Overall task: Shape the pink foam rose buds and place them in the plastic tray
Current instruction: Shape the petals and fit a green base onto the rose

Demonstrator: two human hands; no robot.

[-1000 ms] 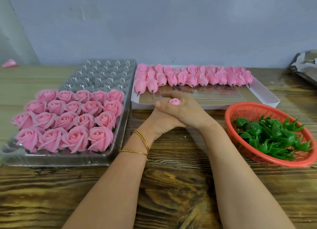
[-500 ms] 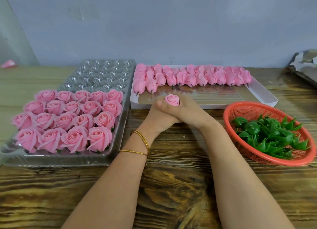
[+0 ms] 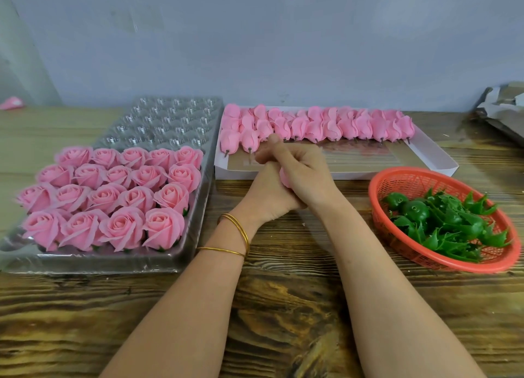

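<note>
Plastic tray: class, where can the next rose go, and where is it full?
Free: the empty cups at the far end of the plastic tray, between the finished roses and the wall. Crowded: the near rows, packed tight.

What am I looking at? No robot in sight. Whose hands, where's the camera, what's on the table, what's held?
No machine: a person works with bare hands, filmed by one camera worn on the head, looking forward and down. The left hand, bangles at its wrist, and the right hand clasp a pink foam rose bud between them; only a sliver of it shows. On the wooden table: at left a clear plastic tray, its near rows filled with shaped roses; behind the hands a white box of unshaped buds; at right a red basket of green calyx pieces.
</note>
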